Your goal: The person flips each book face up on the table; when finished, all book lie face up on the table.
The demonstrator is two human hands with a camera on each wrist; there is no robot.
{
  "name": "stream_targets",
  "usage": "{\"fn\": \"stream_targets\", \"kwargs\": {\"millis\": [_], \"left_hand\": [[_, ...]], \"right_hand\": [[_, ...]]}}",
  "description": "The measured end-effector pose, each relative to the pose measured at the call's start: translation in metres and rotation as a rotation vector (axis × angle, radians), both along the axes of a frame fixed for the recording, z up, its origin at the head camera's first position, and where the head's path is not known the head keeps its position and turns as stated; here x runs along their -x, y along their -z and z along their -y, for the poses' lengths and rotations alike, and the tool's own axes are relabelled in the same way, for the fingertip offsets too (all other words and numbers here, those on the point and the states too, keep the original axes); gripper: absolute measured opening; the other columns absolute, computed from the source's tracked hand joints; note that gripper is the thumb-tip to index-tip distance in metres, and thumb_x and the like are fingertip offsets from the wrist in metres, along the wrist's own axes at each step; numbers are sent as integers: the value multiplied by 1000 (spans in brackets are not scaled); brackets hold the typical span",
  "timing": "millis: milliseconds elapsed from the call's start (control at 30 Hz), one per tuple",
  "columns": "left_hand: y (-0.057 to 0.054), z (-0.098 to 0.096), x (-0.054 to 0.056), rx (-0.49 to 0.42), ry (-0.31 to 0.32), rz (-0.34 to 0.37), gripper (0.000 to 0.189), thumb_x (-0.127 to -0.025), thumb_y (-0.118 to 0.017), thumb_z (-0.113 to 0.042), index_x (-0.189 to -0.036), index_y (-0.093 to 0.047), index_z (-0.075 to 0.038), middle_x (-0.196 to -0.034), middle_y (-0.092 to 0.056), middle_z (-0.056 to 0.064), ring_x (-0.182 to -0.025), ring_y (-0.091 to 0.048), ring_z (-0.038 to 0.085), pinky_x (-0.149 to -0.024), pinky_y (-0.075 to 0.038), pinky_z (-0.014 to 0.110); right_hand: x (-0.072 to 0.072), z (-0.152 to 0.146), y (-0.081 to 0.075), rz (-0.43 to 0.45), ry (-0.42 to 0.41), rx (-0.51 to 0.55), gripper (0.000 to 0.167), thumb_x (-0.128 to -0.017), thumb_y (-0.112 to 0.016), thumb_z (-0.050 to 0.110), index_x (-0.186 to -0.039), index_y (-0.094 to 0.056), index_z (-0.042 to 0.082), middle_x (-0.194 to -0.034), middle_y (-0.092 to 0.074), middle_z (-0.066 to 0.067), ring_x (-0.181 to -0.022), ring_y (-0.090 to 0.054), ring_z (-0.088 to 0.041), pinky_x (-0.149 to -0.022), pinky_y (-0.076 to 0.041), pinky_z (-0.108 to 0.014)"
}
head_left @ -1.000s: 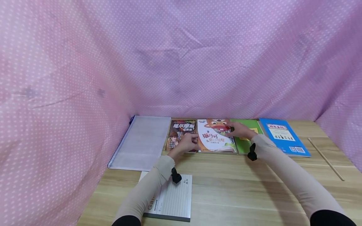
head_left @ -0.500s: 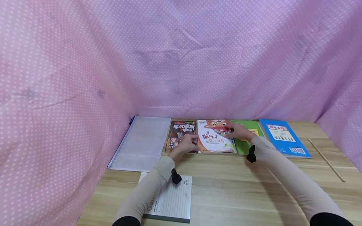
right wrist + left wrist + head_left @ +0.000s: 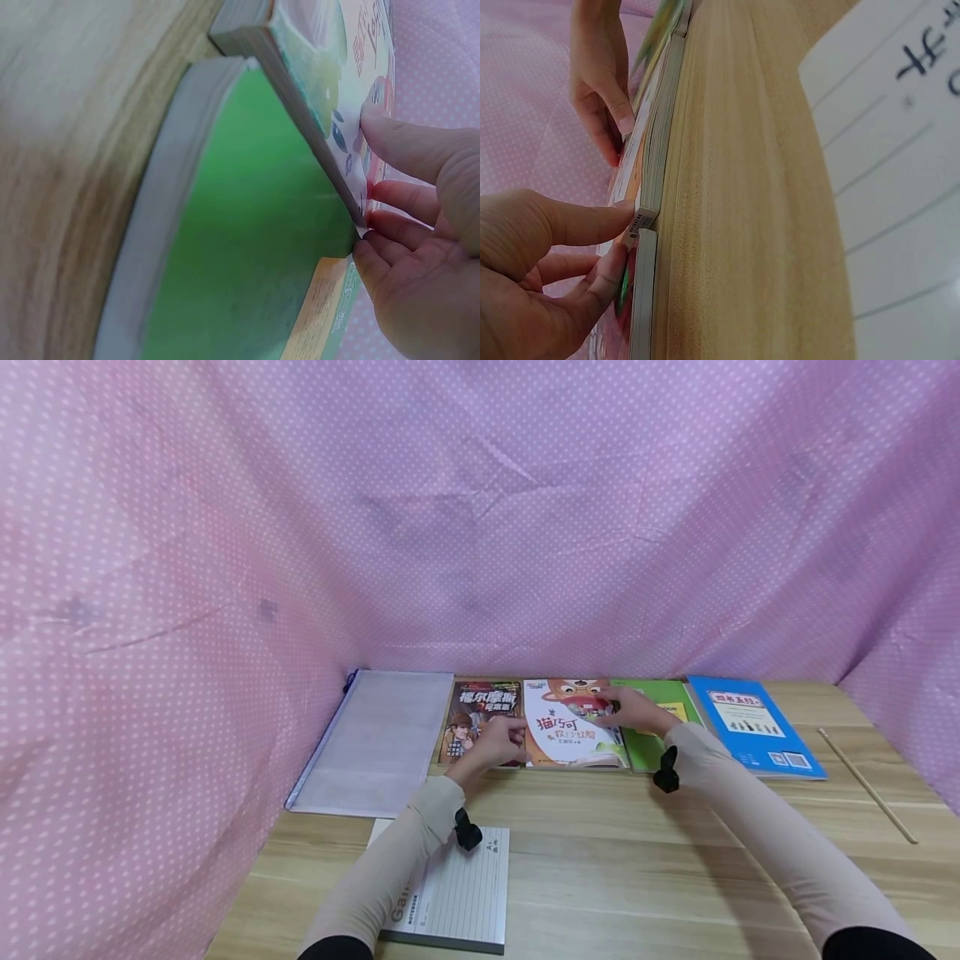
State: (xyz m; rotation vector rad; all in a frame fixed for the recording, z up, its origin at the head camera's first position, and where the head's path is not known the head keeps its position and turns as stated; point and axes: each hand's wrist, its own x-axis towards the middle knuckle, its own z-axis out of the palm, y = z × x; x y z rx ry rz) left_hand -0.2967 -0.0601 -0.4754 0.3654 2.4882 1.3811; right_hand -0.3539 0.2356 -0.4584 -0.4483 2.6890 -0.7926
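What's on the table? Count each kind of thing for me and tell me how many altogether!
Books: 4 (dark book, white book, green book, blue book)
Notebook: 1
Pouch: 1
Stick: 1
Total: 7

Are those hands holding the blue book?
No, the left hand and right hand hold the white book by its sides, while the blue book lies farther right.

I see a creased, white-dotted pink cloth hanging from nine o'clock through twelve to three, paler towards nine, with a light wood-grained tabletop spreading at six.
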Motion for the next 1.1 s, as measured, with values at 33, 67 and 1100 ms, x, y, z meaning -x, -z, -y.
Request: {"fn": "stream_targets", "kwargs": {"millis": [33,67,1100], "left_hand": [[0,0,0,0,-1,1,68,-79,-81,5,-143,-56,2,-114,-67,11,-100,-60,17,-92,-57,32],[0,0,0,-1,-2,3,68,-79,-82,5,-143,-56,2,-114,-67,12,-100,-60,18,-91,-57,32],[-11,-41,-9,-125,19,-71,57,-81,-77,5,-136,-60,6,-116,-66,22,-101,-65,24,-89,-58,28]], "right_hand": [[0,0,0,4,5,1,70,-98,-69,24,-155,-37,-1,-163,-26,-28,-150,-20,-52,-121,-22,-65],[0,0,0,8,10,2,70,-98,-69,24,-155,-37,0,-164,-26,-28,-151,-20,-51,-122,-22,-65],[0,-21,-29,-74,-110,61,67,-94,-72,10,-150,-40,-9,-155,-35,-37,-144,-26,-58,-113,-31,-71]]}}
